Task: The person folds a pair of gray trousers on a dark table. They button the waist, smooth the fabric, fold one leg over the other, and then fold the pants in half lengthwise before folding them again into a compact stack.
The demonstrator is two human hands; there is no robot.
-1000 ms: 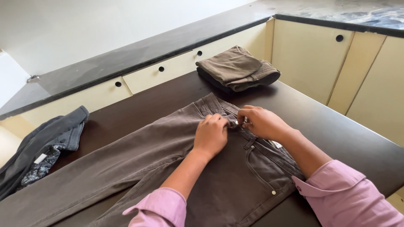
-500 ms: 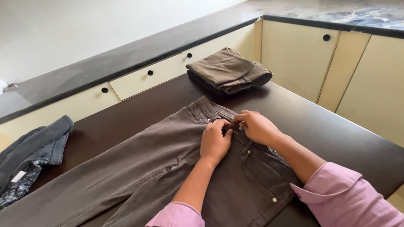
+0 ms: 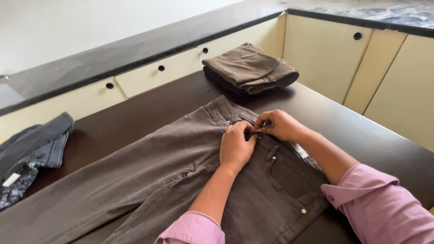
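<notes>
Head view: a white rectangular label [image 3: 11, 179] is showing on the dark jeans [image 3: 31, 153] at nine o'clock. At centre, the left hand [image 3: 236, 147] and right hand [image 3: 278, 125] are pinching, seemingly, the brown trousers [image 3: 172, 180] fly. Folded trousers [image 3: 251, 68] are lying at twelve o'clock. Both hands have stayed at the waistband since earlier.

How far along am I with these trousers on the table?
Done: folded trousers are stacked at the back of the table. In hand: the brown trousers lie spread flat, and your left hand and right hand meet at the waistband fastening. Left: this pair is not yet folded, and dark clothes lie unfolded at the table's left edge.
</notes>
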